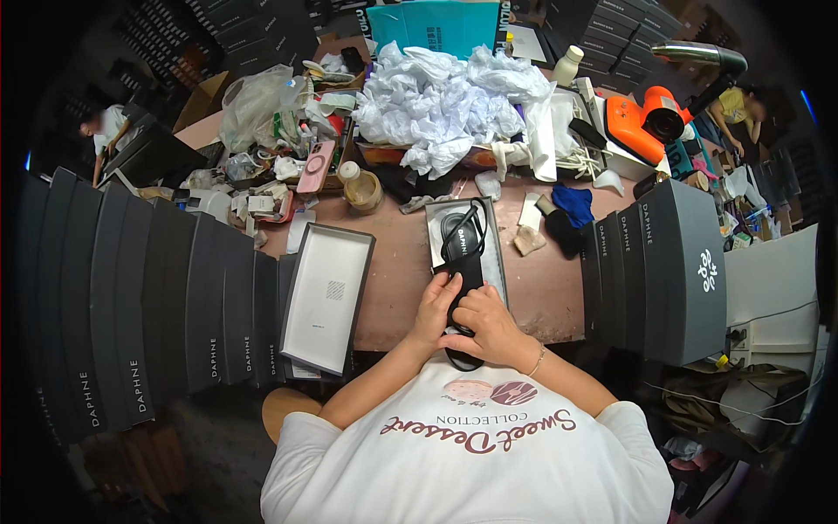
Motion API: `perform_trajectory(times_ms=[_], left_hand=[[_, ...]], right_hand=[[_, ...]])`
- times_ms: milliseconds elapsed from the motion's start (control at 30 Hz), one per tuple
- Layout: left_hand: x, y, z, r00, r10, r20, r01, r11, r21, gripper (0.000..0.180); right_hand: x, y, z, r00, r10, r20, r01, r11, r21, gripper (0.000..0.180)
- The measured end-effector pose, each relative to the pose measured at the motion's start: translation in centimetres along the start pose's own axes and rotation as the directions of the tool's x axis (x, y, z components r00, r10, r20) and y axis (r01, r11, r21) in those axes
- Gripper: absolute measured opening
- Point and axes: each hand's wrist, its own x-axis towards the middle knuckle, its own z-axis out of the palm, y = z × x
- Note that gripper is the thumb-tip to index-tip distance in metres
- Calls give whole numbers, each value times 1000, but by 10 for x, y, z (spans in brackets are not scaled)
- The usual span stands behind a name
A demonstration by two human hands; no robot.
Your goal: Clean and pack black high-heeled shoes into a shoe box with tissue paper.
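Note:
A black strappy sandal lies lengthwise in front of me, with a thin strap looped over its far end and its near end close to my shirt. My left hand grips its left side, the thumb and fingers on the upper. My right hand is closed over its right side, fingers curled onto the black part; what lies under them is hidden. Beneath the sandal's far half stands an open grey shoebox with pale lining. To the left lies a box lid, its white inside facing up.
Rows of dark shoeboxes line the left, with more shoeboxes on the right. A heap of crumpled white tissue paper, a jar, a pink phone and an orange hot-air blower sit along the back. Other people are at both sides.

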Motion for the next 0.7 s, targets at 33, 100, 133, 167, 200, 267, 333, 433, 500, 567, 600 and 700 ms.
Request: perform_trajectory(times_ms=[33, 100, 133, 167, 200, 267, 333, 433, 500, 567, 600, 700], left_hand=[[3, 6, 5, 999, 8, -35, -8, 1000, -3, 25], [13, 5, 5, 976, 176, -128, -166, 982, 85, 26], [17, 6, 3, 950, 261, -172, -241, 962, 130, 27], [20, 12, -2, 940, 300, -164, -252, 932, 261, 27], [19, 18, -1, 965, 231, -123, -202, 957, 208, 37], [21, 28, 13, 892, 444, -80, -404, 866, 296, 53], [21, 33, 9, 917, 391, -75, -370, 907, 198, 65], [10, 42, 3, 944, 321, -76, -324, 946, -28, 56], [5, 55, -16, 987, 157, -21, -157, 954, -256, 49], [1, 54, -24, 995, 45, 91, -10, 935, -354, 40], [1, 53, -19, 994, 47, 102, -12, 947, -320, 40], [-3, 49, -1, 997, 36, 70, -16, 964, -265, 38]], right_hand=[[2, 1, -2, 998, -28, -62, 28, 1000, -2, 51], [4, -10, -11, 994, 41, -99, -45, 998, -38, 70], [8, -8, -10, 989, 97, -108, -93, 995, 39, 72], [13, -4, -8, 982, 153, -111, -140, 983, 116, 75], [15, 1, -7, 969, 219, -113, -194, 962, 193, 78], [21, 8, -8, 977, 184, -112, -150, 954, 260, 71], [22, 13, -7, 983, 147, -111, -105, 941, 323, 69], [18, 13, -14, 961, 277, -16, -194, 711, 675, 61], [9, 21, -20, 915, 363, 174, -283, 272, 920, 62], [2, 34, -15, 922, 288, 258, -241, -96, 966, 70], [3, 38, -13, 938, 235, 254, -201, -230, 952, 71], [4, 35, -8, 947, 169, 271, -190, -384, 903, 73]])
